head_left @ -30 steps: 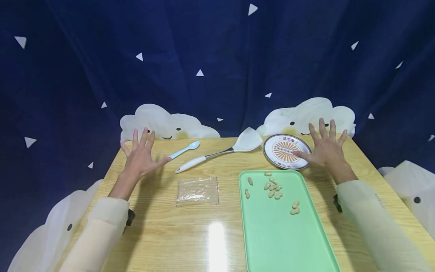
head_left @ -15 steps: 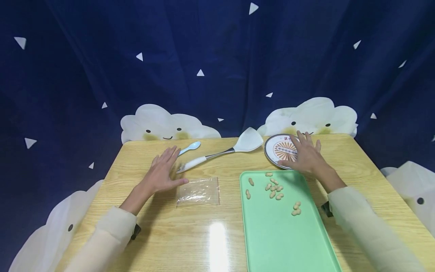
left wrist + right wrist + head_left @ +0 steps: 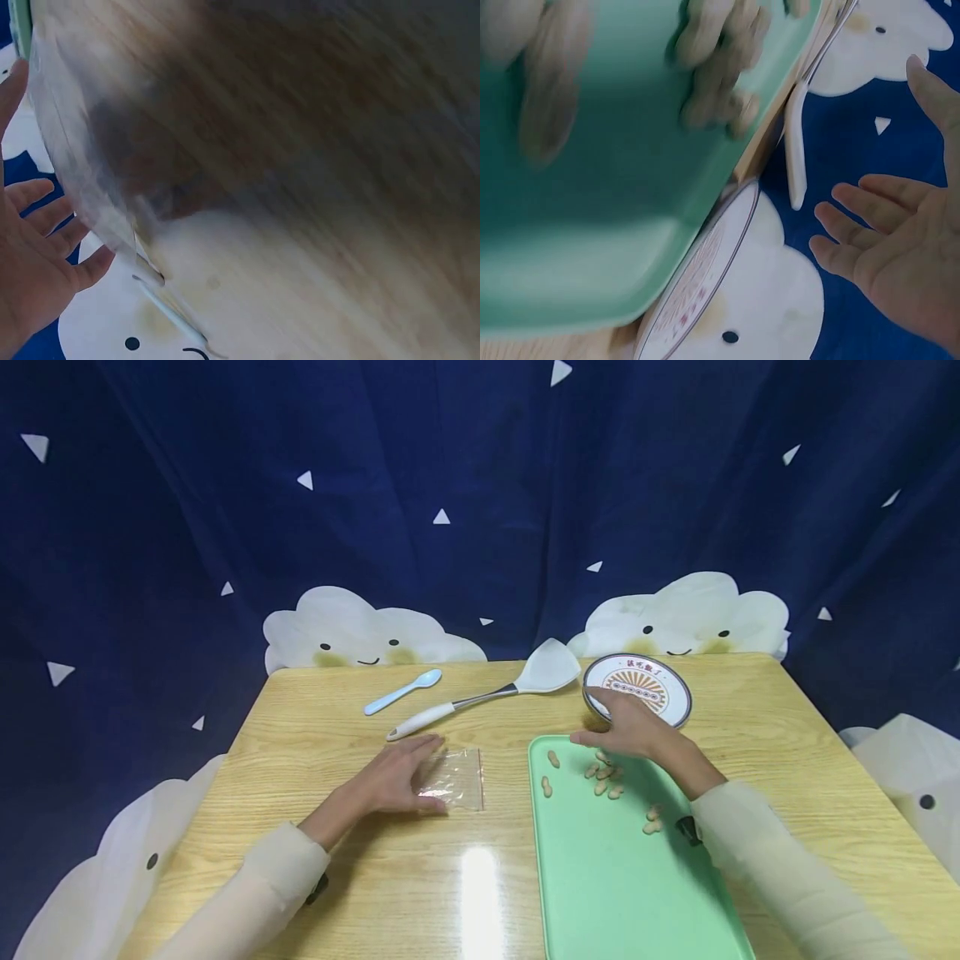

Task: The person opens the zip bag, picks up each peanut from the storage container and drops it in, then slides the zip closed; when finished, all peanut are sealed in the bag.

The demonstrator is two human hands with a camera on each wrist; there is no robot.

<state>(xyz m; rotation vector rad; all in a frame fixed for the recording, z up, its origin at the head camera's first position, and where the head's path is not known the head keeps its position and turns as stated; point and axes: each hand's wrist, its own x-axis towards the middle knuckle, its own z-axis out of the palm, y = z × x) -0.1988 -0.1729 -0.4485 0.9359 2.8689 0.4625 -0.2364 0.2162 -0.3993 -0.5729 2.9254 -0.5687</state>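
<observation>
My left hand reaches over the left part of a clear plastic zip bag lying flat on the table. In the left wrist view its fingers are spread and hold nothing; whether they touch the bag I cannot tell. My right hand hovers above the far end of a green tray, fingers extended and the thumb apart in the right wrist view. Several peanuts lie in that tray, partly hidden by the hand. Just behind is a patterned round plate, its near left edge covered by the hand.
A white spatula with a white handle lies across the back of the table. To its left sits a small light blue spoon. A dark blue curtain with cloud shapes hangs behind the wooden table.
My left hand has moved right and nearer, from beside the spoon to over the bag. The right hand has moved left, from beside the plate to above the tray's far end.
</observation>
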